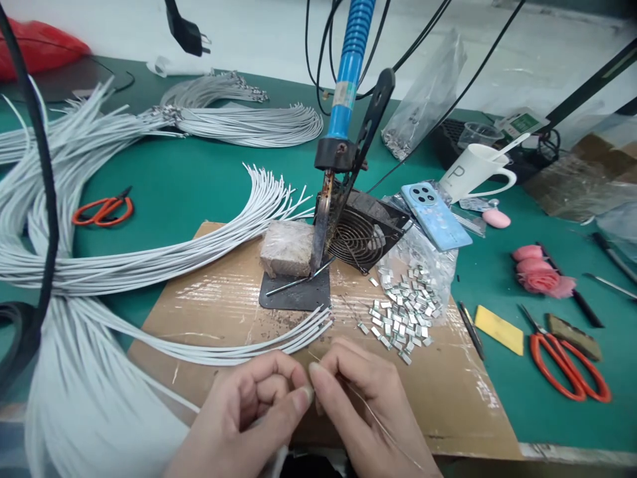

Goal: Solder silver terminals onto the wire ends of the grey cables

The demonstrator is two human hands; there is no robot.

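Observation:
At the bottom centre, my left hand (pixel 249 415) is closed in a pinch, thumb against forefinger; what sits between them is too small to make out. Close beside it, my right hand (pixel 368 405) pinches a thin solder wire (pixel 381 425) that runs back across the palm. Just beyond both hands lie the stripped ends of several white cables (pixel 279 348). A blue-handled soldering iron (pixel 343 93) stands clamped tip-down over a black pad (pixel 293 299), beside a greyish block (pixel 287 247). Small metal connectors (pixel 405 312) are heaped to the right.
Cardboard (pixel 462 405) covers the green table's front. Large bundles of white cable (pixel 89 265) fill the left, with orange-handled snips (pixel 104 209) among them. Rightward are a fan (pixel 365 232), a blue phone (pixel 435 216), a white mug (pixel 472 172) and red-handled scissors (pixel 567 365).

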